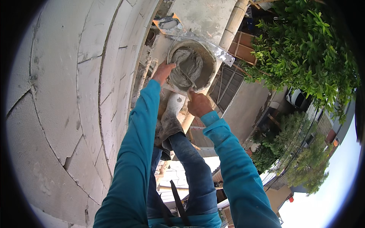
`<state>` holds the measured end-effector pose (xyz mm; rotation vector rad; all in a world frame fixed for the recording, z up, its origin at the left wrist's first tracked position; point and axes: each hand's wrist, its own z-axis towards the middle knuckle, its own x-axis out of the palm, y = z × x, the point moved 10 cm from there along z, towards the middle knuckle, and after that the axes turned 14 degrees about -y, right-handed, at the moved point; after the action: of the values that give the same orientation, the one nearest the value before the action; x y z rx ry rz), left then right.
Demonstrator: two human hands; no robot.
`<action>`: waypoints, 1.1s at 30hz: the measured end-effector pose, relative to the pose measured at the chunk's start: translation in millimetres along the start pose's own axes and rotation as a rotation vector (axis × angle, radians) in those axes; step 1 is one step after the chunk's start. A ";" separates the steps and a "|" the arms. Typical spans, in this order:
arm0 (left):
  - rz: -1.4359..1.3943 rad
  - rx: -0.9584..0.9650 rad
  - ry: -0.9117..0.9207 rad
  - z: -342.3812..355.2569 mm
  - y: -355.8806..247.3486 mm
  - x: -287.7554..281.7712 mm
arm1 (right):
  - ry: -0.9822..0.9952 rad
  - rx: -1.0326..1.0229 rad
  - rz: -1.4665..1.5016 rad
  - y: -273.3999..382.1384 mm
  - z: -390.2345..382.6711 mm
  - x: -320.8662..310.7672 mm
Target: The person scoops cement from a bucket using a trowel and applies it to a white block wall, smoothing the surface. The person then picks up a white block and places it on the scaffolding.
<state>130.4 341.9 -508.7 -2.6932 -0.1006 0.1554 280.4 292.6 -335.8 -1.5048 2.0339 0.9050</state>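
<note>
Left hand clasped the round grey bucket's left rim, likely bracing it; right hand gripped a slim tool in wet grey mortar.

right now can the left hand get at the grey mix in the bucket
Likely yes: the left hand is at the rim of the bucket, whose open top leaves the grey mix uncovered beside it.

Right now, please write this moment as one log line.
left hand: holding rim of bucket | right hand: holding tool in grey mortar | block wall: at left
</note>
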 end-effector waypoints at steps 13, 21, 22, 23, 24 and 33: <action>-0.169 0.239 -0.253 -151.4 -18.6 -14.8 | -0.385 0.019 0.126 -53.6 -152.3 -132.1; -0.046 0.327 -0.316 -349.4 -87.1 -79.5 | -0.361 0.006 -0.110 -4.6 -188.1 -154.7; -0.056 0.368 -0.315 -371.1 -95.6 -88.3 | -0.307 0.004 -0.006 8.3 -196.4 -151.4; -0.145 0.369 -0.311 -385.2 -94.9 -97.8 | -0.253 -0.039 0.054 19.4 -208.4 -150.8; -0.232 0.370 -0.306 -397.0 -90.1 -109.5 | -0.195 -0.083 0.114 33.4 -223.5 -152.7; -0.450 0.348 -0.353 -507.5 -90.3 -190.2 | 0.379 -0.209 0.443 137.2 -357.3 -199.3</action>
<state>1.3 190.6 3.5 -2.2071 -0.7097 0.4586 219.2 188.7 78.6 -1.4395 2.6934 1.0900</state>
